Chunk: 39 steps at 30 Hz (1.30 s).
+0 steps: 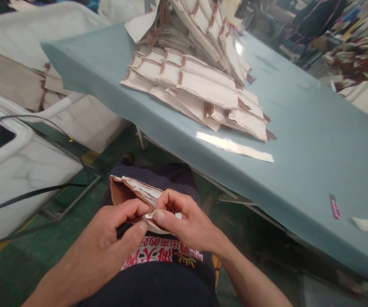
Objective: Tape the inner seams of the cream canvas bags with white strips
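On my lap lies a cream fabric pouch with brown inside faces; its layered edges gape at the left. My left hand pinches the pouch's near edge between thumb and fingers. Close against it, my right hand grips the same edge, thumb pressed down toward the curled index finger. The fingertips of both hands nearly meet there. Part of the pouch is hidden under the hands, and I cannot make out the exact spot being pinched.
A blue-covered table stands ahead, bearing overlapping stacks of cream pieces with brown edging. A pale strip, pink-handled small tool and fabric scrap lie on it. White bins and dark cables are at left.
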Each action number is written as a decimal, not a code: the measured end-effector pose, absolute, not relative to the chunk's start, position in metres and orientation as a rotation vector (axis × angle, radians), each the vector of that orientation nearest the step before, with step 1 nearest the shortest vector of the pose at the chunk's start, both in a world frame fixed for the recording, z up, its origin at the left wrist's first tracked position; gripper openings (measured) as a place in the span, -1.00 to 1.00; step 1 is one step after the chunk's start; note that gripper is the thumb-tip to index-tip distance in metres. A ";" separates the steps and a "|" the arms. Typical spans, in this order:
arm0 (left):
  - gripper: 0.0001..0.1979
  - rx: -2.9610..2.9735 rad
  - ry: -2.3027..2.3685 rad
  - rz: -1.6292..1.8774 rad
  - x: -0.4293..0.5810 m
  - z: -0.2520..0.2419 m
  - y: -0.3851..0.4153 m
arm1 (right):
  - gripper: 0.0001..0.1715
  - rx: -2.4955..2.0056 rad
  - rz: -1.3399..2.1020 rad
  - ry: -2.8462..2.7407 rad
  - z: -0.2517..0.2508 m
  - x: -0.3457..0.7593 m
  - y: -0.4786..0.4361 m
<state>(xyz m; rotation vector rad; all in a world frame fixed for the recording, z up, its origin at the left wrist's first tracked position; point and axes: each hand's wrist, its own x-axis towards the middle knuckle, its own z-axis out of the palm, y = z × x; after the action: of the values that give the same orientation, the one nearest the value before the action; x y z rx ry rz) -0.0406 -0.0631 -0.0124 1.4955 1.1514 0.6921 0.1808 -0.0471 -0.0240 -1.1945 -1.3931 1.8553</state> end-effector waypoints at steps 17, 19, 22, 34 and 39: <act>-0.64 1.489 1.309 0.738 -0.019 -0.008 -0.042 | -0.80 -1.305 1.057 -1.815 -0.033 0.179 -0.056; -0.67 1.498 1.278 0.759 -0.021 -0.010 -0.042 | -0.79 -1.325 1.057 -1.808 -0.035 0.178 -0.057; -0.70 1.502 1.228 0.780 -0.024 -0.014 -0.043 | -0.77 -1.314 1.025 -1.823 -0.036 0.176 -0.057; -0.68 1.448 1.391 0.923 -0.028 -0.025 -0.051 | -0.85 -1.311 0.855 -1.761 -0.046 0.145 -0.065; -0.62 1.229 1.468 1.015 -0.021 -0.034 -0.047 | -0.70 -1.472 1.346 -1.319 -0.045 0.120 -0.067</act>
<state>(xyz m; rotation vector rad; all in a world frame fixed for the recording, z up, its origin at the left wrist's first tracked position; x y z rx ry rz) -0.0212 -0.0472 -0.0342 1.2286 1.4675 1.0148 0.1199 -0.0666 -0.0449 -1.4720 -1.3187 1.3462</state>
